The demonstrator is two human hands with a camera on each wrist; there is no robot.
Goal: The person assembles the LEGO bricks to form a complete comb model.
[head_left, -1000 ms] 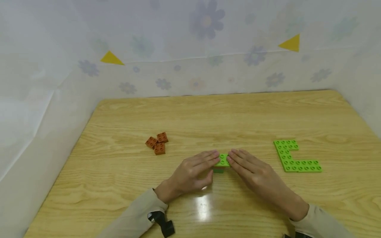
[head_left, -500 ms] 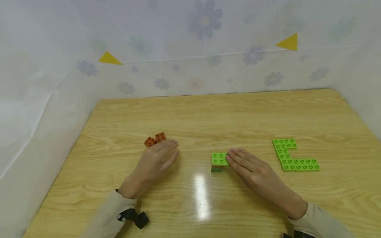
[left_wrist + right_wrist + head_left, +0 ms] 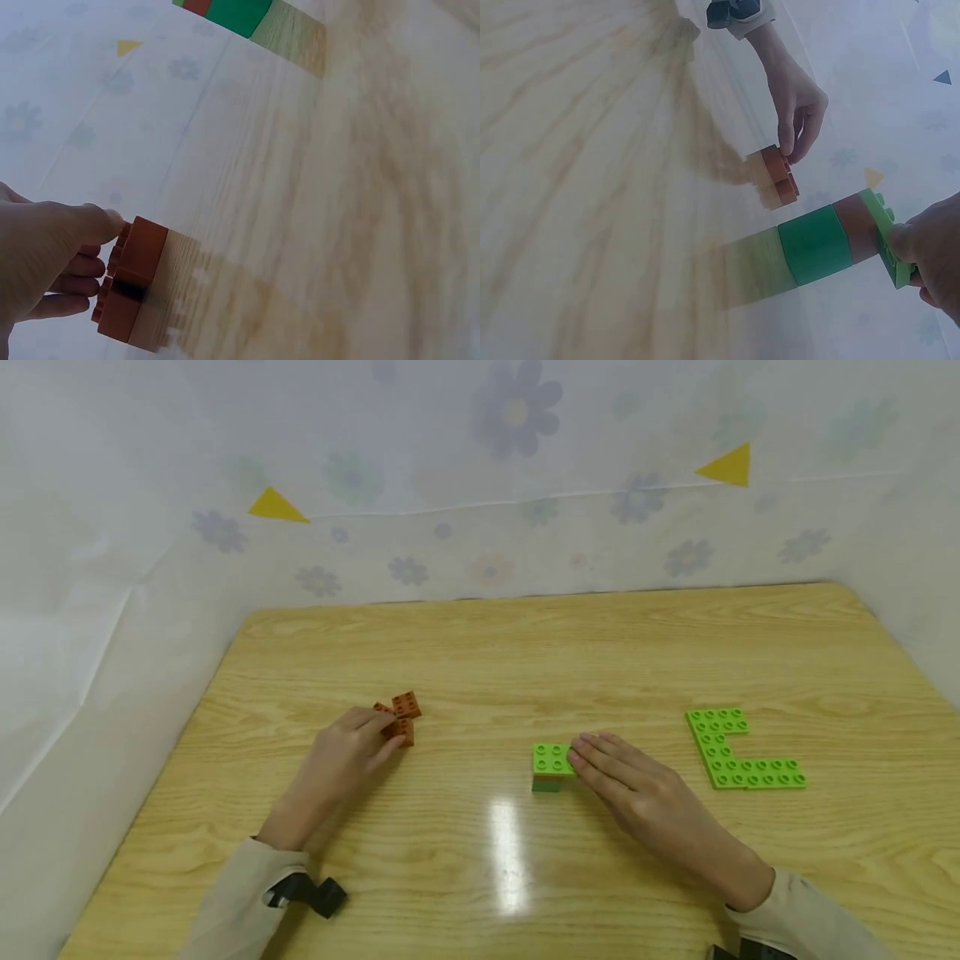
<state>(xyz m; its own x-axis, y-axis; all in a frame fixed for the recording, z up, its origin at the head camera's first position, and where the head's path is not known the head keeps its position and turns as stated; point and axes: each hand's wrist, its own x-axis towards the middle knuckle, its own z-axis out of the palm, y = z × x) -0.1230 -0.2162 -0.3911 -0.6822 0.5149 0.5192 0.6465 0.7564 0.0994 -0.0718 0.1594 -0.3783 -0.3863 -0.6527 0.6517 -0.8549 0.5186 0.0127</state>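
Note:
My left hand (image 3: pixel 341 760) is over a cluster of brown toy bricks (image 3: pixel 406 704), its fingertips right at their studded tops. In the left wrist view the thumb tip meets the upper edge of a brown brick (image 3: pixel 142 251), the other fingers loosely bent beside it. My right hand (image 3: pixel 651 802) rests straight fingers on the right end of a light green studded plate (image 3: pixel 550 759). That plate caps a short stack, with a brown brick (image 3: pixel 855 226) beneath it and a dark green block (image 3: pixel 815 244) at the bottom. The right fingers cover part of the plate.
A light green C-shaped studded piece (image 3: pixel 723 768) lies flat on the wooden table (image 3: pixel 480 668) to the right. White flowered cloth (image 3: pixel 442 468) with yellow triangles (image 3: pixel 277 506) hangs behind the table and along its sides.
My left hand has left the green plate and moved left to the brown bricks, now with its fingertips on them. My right hand has stayed on the plate.

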